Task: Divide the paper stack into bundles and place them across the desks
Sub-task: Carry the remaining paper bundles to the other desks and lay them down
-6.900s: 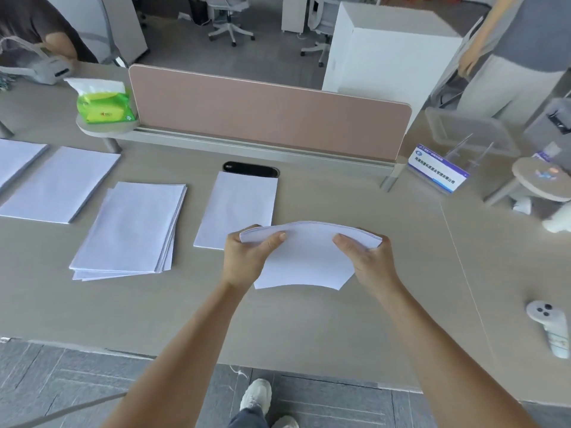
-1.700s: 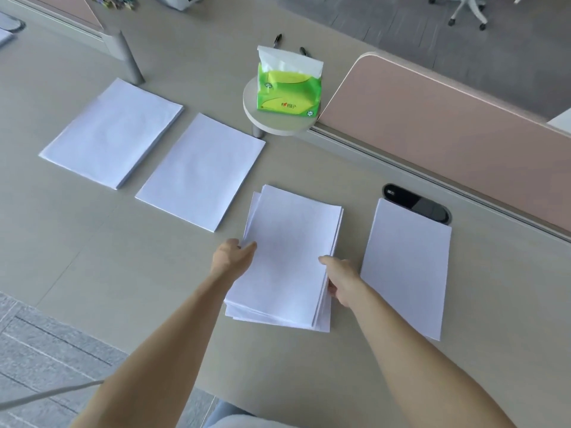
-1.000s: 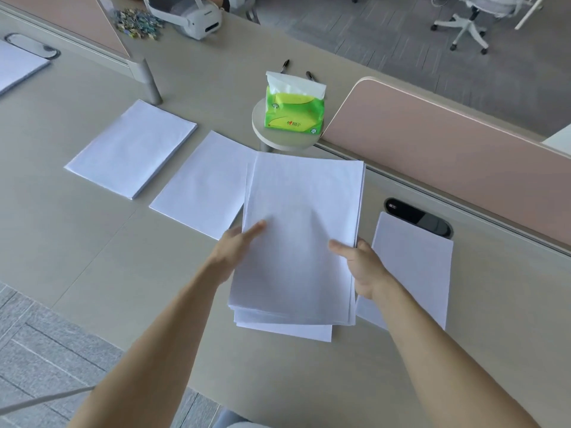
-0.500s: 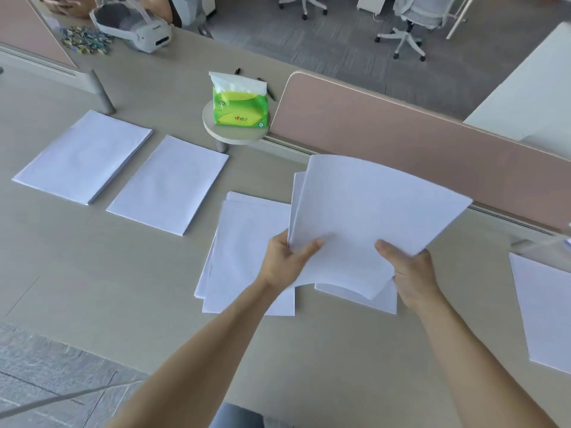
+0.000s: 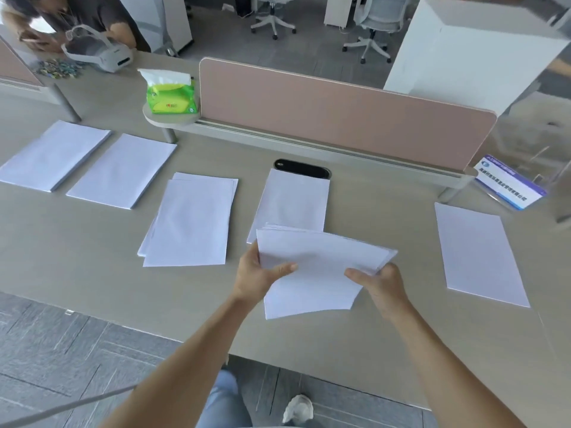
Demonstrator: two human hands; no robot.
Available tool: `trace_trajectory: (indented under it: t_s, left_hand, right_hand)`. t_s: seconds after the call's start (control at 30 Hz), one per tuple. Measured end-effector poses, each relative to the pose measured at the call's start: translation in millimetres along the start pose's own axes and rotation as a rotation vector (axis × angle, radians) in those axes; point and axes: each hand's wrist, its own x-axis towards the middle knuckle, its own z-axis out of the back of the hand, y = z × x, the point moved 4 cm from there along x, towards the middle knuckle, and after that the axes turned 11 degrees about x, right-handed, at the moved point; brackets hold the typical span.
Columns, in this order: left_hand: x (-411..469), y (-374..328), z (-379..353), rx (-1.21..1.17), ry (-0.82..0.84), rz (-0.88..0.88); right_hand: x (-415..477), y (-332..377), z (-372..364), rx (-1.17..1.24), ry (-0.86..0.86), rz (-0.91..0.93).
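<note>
I hold a bundle of white paper [image 5: 318, 267] above the desk [image 5: 92, 257], slightly bowed. My left hand [image 5: 258, 274] grips its left edge and my right hand [image 5: 381, 284] grips its right edge. On the desk lie several bundles: two neat ones at the left [image 5: 54, 154] [image 5: 123, 169], an untidy remaining stack [image 5: 190, 219] left of my hands, one [image 5: 293, 202] just behind the held bundle and partly hidden by it, and one at the right [image 5: 477, 253].
A pink divider panel [image 5: 340, 115] runs along the desk's back. A green tissue pack [image 5: 170, 94] sits on a small round shelf. A black cable port [image 5: 302, 168], a blue-and-white sign [image 5: 508, 186], a headset [image 5: 99, 52] and a seated person [image 5: 77, 17] are beyond.
I lifted a bundle off the untidy stack and carried it right and lower, in front of the bundle by the cable port. My view swung right.
</note>
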Motion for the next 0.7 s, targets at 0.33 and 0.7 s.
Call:
trace_trajectory:
  t_s: [0.33,0.7]
  left_hand:
    - [-29,-29,-46,0.048,-0.102,-0.107]
    - [-16,-31,-69,0.06,0.07,-0.062]
  right_hand:
    - [-26,21,39,0.152,-0.063,0.098]
    - [-31,29,55,0.154,-0.118,0.073]
